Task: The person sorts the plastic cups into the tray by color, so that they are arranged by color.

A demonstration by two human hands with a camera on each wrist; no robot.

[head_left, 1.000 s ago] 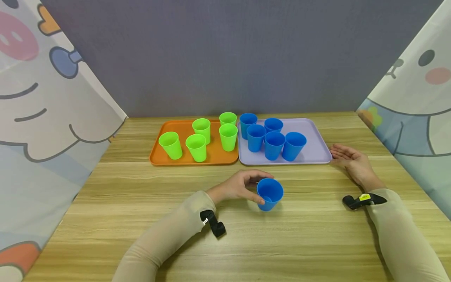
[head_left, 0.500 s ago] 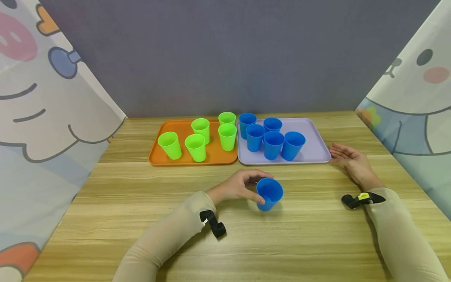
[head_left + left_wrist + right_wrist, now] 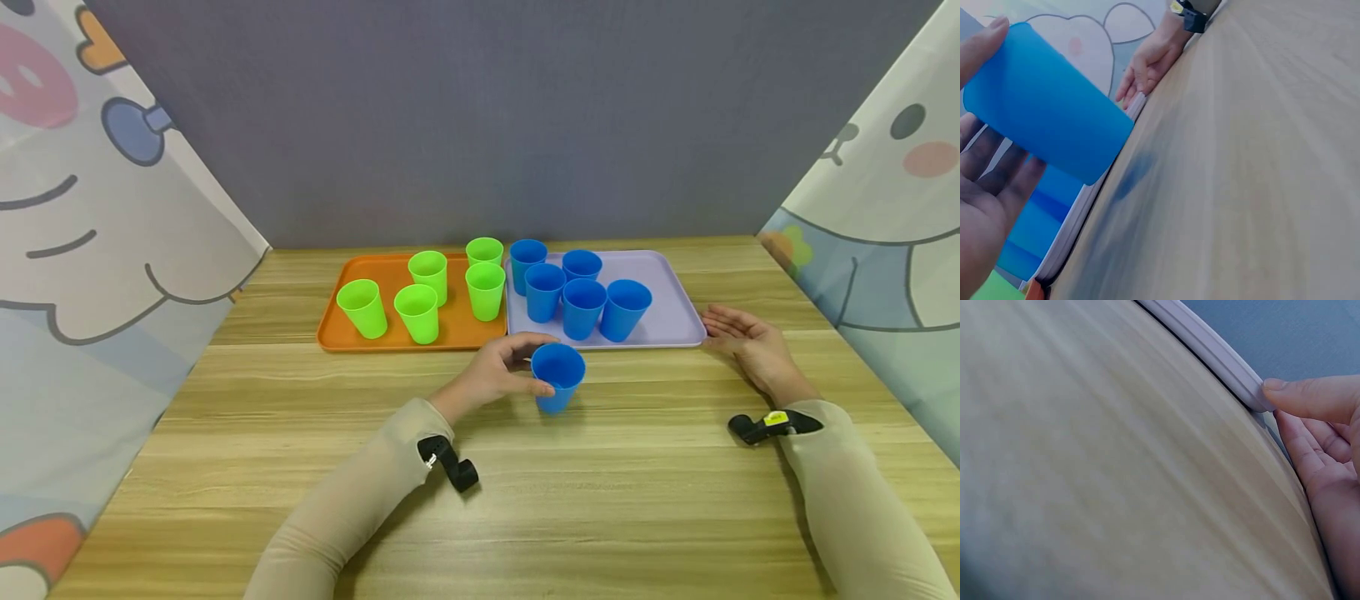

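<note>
My left hand (image 3: 501, 372) grips a blue cup (image 3: 557, 377) just off the table in front of the two trays; in the left wrist view the blue cup (image 3: 1047, 109) hangs above the wood with its shadow below. My right hand (image 3: 738, 337) lies open and palm-up on the table, its fingertips (image 3: 1297, 397) touching the right rim of the lilac tray (image 3: 671, 312). Several blue cups (image 3: 582, 307) stand on that tray. Several green cups (image 3: 417, 312) stand on the orange tray (image 3: 337, 329) to its left.
The wooden table (image 3: 525, 500) is walled by a grey panel at the back and cartoon-print cloths on both sides. Black wrist straps (image 3: 448, 463) sit on both beige sleeves. The right half of the lilac tray holds no cups.
My left hand has lifted the blue cup and carried it away from me and slightly left, toward the trays. The right hand has stayed where it was.
</note>
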